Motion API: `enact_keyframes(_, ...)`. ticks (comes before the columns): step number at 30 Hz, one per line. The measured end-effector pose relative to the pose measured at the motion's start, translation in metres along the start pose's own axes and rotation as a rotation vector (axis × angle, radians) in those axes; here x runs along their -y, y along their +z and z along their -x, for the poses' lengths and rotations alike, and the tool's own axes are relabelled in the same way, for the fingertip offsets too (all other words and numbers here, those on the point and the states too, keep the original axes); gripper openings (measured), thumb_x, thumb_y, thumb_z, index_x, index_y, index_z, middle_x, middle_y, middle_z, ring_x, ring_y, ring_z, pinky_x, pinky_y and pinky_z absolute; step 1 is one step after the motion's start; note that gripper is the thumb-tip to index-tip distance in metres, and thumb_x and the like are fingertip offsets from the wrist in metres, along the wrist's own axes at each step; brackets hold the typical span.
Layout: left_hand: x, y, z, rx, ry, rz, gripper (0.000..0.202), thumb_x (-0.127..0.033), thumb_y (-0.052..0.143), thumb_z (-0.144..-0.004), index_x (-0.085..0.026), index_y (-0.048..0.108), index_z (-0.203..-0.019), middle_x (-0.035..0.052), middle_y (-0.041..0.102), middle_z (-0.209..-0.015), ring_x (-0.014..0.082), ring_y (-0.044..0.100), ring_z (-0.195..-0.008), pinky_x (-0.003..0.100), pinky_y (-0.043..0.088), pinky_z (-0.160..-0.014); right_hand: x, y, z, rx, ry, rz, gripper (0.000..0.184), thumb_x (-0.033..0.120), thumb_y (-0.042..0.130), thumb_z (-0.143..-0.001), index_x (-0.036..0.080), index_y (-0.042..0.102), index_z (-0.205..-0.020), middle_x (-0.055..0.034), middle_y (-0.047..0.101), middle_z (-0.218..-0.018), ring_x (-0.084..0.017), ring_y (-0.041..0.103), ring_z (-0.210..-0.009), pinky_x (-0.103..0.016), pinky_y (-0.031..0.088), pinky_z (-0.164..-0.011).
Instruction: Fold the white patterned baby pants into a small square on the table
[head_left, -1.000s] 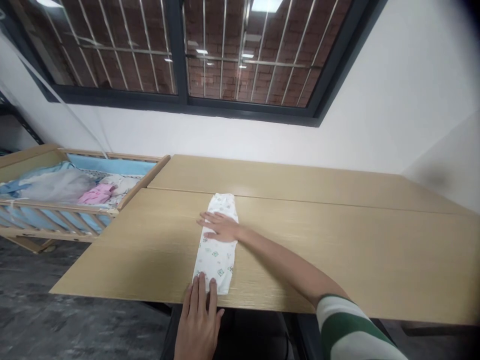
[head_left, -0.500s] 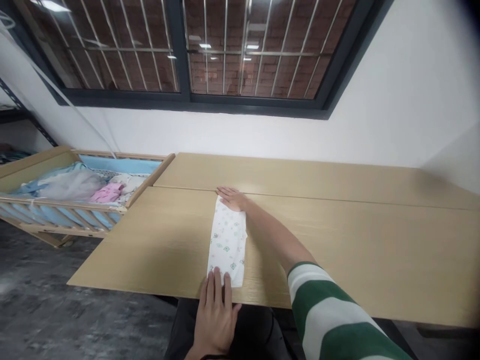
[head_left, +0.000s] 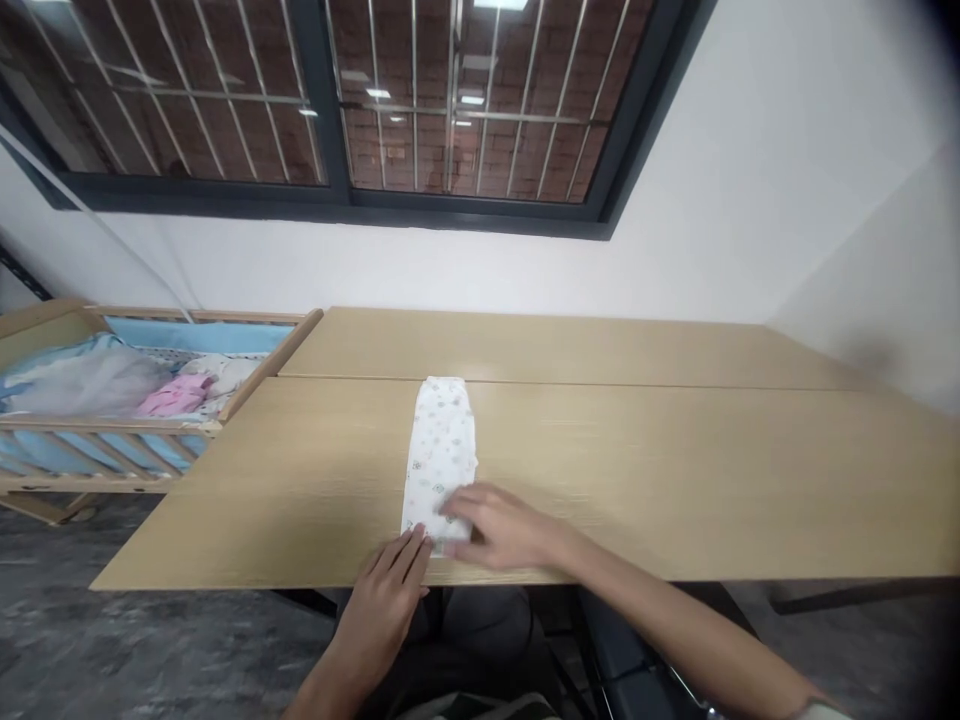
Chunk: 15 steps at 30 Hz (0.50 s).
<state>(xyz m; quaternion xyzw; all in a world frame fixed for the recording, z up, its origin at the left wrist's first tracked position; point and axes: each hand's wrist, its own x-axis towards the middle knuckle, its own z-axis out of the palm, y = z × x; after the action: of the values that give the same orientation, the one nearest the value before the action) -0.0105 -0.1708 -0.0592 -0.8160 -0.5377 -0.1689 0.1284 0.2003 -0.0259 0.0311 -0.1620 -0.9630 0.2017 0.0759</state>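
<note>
The table [head_left: 675, 480] carries the cloth [head_left: 442, 440], lying flat by the near edge, toward the left corner. Its long axis runs from the near edge toward the far one, almost square to both, narrower end pointing away. Most of it lies beyond the fingers, and both hands are at its near end: the right hand [head_left: 463, 525], thumb and fingers apart, over the near right corner, contact unclear through blur; the left hand [head_left: 390, 570], fingers straight, unclenched, on the near left corner.

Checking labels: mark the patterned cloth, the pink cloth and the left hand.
Patterned cloth [head_left: 441, 445], head view: middle of its upper side.
Pink cloth [head_left: 176, 396], head view: middle of its visible top.
Left hand [head_left: 381, 602], head view: back of the hand.
</note>
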Motion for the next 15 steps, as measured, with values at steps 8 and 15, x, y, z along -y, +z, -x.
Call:
enact_keyframes(8,-0.017,-0.035,0.006,-0.076,0.118,0.206,0.046,0.0,0.04,-0.091,-0.016,0.062,-0.128,0.0087,0.073,-0.118,0.0216,0.069,-0.101,0.035,0.056,-0.091,0.048,0.045,0.06,-0.148,0.14,0.052,0.033,0.013,0.043,-0.101,0.018,0.064,-0.126,-0.0126,0.067,-0.122,-0.026,0.06,-0.114,-0.045,0.045,-0.102)
enact_keyframes(15,0.009,-0.071,-0.051,-0.164,-0.106,0.724,0.025,-0.021,0.051,-0.1,-0.026,0.067,-0.119,0.0025,0.073,-0.103,0.0151,0.069,-0.095,0.026,0.056,-0.085,0.049,-0.033,0.037,-0.173,0.251,-0.405,0.019,0.031,0.053,-0.103,0.022,0.069,-0.106,-0.0056,0.069,-0.104,-0.02,0.063,-0.096,-0.032,0.051,-0.083)
